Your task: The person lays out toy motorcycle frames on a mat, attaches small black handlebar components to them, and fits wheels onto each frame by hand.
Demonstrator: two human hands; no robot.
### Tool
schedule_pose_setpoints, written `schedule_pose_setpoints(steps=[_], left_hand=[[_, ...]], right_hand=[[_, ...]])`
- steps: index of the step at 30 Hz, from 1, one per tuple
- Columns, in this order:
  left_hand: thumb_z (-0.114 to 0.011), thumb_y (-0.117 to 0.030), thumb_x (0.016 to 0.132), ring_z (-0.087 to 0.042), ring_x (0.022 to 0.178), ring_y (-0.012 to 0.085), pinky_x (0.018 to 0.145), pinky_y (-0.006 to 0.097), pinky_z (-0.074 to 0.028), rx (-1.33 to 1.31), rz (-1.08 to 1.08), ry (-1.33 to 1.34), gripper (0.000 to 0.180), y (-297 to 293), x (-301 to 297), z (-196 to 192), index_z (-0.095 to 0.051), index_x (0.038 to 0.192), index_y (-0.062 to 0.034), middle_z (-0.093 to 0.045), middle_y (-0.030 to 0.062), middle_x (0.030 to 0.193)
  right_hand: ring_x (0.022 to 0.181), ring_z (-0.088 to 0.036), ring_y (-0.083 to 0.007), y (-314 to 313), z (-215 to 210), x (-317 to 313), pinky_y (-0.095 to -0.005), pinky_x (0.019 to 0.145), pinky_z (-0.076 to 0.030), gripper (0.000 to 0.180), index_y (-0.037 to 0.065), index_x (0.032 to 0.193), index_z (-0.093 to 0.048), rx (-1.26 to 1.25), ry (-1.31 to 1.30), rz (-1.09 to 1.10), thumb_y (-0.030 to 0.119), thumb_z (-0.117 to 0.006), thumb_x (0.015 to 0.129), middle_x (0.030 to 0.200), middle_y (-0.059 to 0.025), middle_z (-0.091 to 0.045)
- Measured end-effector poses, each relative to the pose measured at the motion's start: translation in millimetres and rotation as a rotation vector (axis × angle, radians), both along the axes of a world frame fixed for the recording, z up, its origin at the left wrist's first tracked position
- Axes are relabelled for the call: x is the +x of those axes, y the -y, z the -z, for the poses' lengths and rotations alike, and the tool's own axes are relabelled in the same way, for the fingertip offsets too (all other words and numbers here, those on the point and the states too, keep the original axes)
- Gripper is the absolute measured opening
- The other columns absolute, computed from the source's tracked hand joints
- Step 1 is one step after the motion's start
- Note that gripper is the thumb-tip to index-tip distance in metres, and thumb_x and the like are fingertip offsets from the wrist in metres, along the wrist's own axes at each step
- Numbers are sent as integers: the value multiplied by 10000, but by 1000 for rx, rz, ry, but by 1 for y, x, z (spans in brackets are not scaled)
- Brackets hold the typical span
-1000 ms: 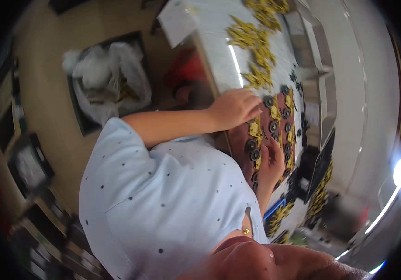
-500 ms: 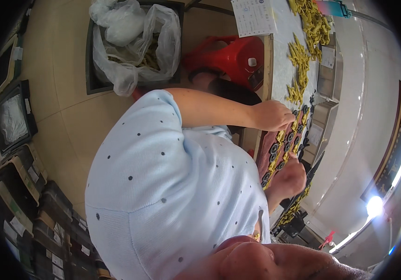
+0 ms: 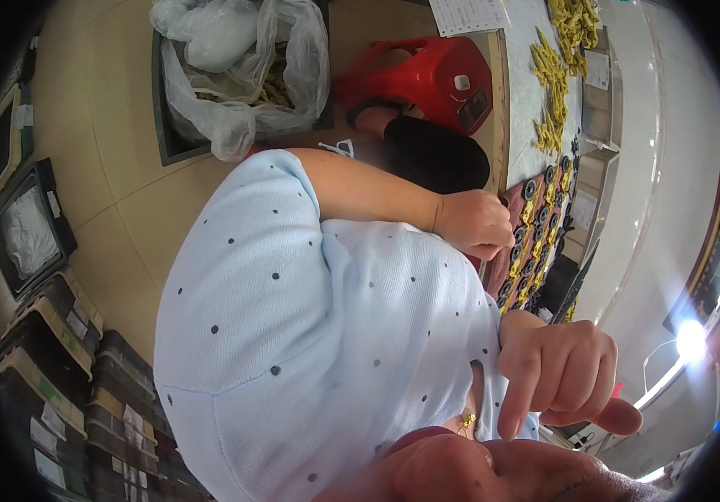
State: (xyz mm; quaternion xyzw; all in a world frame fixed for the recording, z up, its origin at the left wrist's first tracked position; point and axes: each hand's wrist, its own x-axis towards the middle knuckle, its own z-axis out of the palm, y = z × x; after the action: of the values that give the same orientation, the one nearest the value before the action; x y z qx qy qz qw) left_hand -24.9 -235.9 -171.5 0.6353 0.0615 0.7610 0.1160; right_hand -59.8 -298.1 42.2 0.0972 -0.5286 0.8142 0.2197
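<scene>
Head view shows mostly the person's own light blue shirt [image 3: 293,335] with small dark dots, which fills the middle of the picture. Behind it is the beige floor [image 3: 117,167], and on the floor stands a dark bin [image 3: 167,142] lined with a clear plastic bag [image 3: 234,67]. Just beside the bin is a red stool [image 3: 427,75]. At the left edge dark trays [image 3: 50,335] are stacked in a row. The white table [image 3: 536,92] runs along the right side, and on it lies a dark red mat [image 3: 515,251]. The left hand [image 3: 473,222] rests at the near edge of this mat, with the fingers curled narrow; I cannot tell if it holds something. The right hand [image 3: 565,372] is raised close to the camera, well apart from the mat, with the index finger pointing down, the other fingers folded and the thumb out; it holds nothing. On the mat are rows of small black rings [image 3: 536,188] with yellow parts between them, just beside the left hand. Farther on the table lie loose yellow pieces [image 3: 548,75] in a long heap.
</scene>
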Motion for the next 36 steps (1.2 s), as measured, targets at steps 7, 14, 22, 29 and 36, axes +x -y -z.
schedule_pose_setpoints(steps=[7, 14, 22, 29, 36], left_hand=[[-625, -39, 681, -500, 559, 208, 468, 340, -381, -45, -7, 11, 174, 2, -3, 1, -549, 825, -100, -479, 4, 631], [-629, -52, 688, -508, 569, 194, 472, 333, -386, -36, -30, 6, 175, 7, -7, 2, -551, 836, -103, -501, -6, 645], [-635, -51, 683, -511, 571, 199, 472, 334, -387, -40, -32, -55, 183, 9, -11, 3, -551, 839, -100, -505, 2, 655], [-640, -43, 662, -500, 552, 218, 471, 343, -379, -49, -5, -87, 208, 13, -8, 1, -546, 838, -104, -469, 20, 634], [-625, -80, 689, -547, 574, 224, 504, 348, -427, -48, -5, -181, 136, 23, -6, -5, -552, 798, -116, -506, 34, 612]], right_hand=[[357, -477, -169, 10, 1, -12, -449, 751, -552, 624, 55, 436, -454, -23, -66, -44, 336, -382, 988, 435, -63, -436], [348, -463, -176, 12, 3, -5, -478, 747, -548, 629, 57, 436, -433, -120, 15, -151, 347, -373, 992, 431, -67, -426], [357, -456, -185, 23, 0, -2, -481, 745, -539, 621, 58, 427, -394, -239, -9, -119, 313, -383, 993, 440, -73, -406], [370, -463, -184, 24, 2, 7, -450, 759, -542, 593, 68, 427, -387, -177, -96, -158, 265, -401, 986, 450, -71, -394], [390, -370, -174, 39, -1, 29, -300, 406, -322, 568, 41, 480, -337, -103, -185, -132, 312, -448, 967, 521, -35, -266]])
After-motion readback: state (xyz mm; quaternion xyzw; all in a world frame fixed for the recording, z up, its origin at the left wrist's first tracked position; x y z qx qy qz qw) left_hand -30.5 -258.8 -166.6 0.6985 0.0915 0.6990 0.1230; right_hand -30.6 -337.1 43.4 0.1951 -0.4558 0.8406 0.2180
